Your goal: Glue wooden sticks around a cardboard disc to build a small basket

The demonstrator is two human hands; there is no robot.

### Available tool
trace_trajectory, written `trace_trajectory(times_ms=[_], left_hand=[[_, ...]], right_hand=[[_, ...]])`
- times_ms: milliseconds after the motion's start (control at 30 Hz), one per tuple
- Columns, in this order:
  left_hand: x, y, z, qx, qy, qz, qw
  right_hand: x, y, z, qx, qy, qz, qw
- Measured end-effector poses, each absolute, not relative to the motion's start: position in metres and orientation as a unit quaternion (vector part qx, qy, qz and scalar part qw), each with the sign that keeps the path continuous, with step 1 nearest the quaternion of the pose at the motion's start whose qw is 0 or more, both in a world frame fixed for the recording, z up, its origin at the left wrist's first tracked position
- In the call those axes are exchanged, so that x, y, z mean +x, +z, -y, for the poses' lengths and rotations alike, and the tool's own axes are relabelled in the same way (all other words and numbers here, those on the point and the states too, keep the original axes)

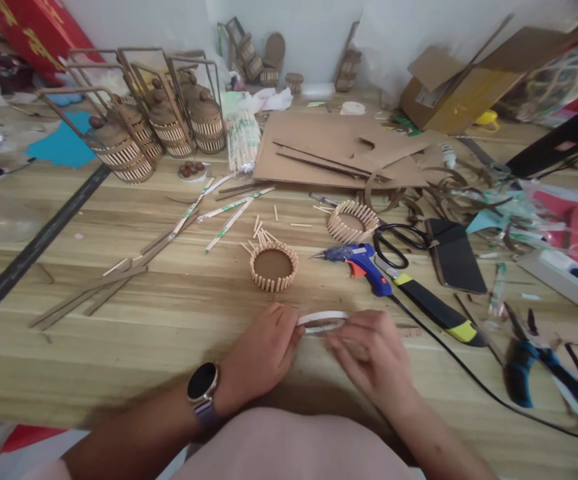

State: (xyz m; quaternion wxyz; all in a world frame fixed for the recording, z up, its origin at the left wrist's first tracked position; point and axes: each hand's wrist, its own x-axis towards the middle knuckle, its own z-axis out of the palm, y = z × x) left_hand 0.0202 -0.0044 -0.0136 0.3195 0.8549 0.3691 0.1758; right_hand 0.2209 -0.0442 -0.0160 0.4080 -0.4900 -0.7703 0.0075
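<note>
Near the table's front edge, a thin pale ring point(323, 316) is held between my two hands. My left hand point(263, 347), with a watch on its wrist, pinches the ring's left end. The fingers of my right hand point(371, 347) close on its right end. Just beyond my hands stands a small round base ringed with short wooden sticks point(274, 268), with loose sticks at its back left. A similar stick ring point(353, 223) lies farther back to the right. A blue glue gun point(356, 257) rests between that ring and my right hand.
Black scissors point(401, 243), a phone point(456, 256), a utility knife point(436, 309) and pliers point(533, 353) lie at the right. A cord runs past my right hand. Brown strips point(119, 280) lie left, handled stick baskets point(123, 153) back left, and flat cardboard point(309, 140) behind.
</note>
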Motion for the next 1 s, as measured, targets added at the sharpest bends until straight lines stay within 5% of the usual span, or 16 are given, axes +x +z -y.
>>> trace_trajectory(times_ms=[233,467,567,700,1000], left_hand=[[0.019,-0.013,0.003,0.808,0.221,-0.418,0.35],[0.019,-0.015,0.001,0.797,0.235,-0.41,0.377],[0.018,-0.017,0.003,0.808,0.234,-0.406,0.357],[0.017,-0.02,0.006,0.833,0.241,-0.399,0.298],[0.017,-0.022,0.003,0.897,0.257,-0.302,0.197]], right_hand=[[0.248,-0.016,0.026,-0.529,0.144,0.763,0.342],[0.245,-0.012,0.037,-0.398,0.442,0.652,0.47],[0.244,-0.014,0.04,-0.451,0.328,0.667,0.493],[0.24,-0.015,0.036,-0.493,0.071,0.777,0.384],[0.22,-0.024,0.035,-0.449,0.034,0.824,0.343]])
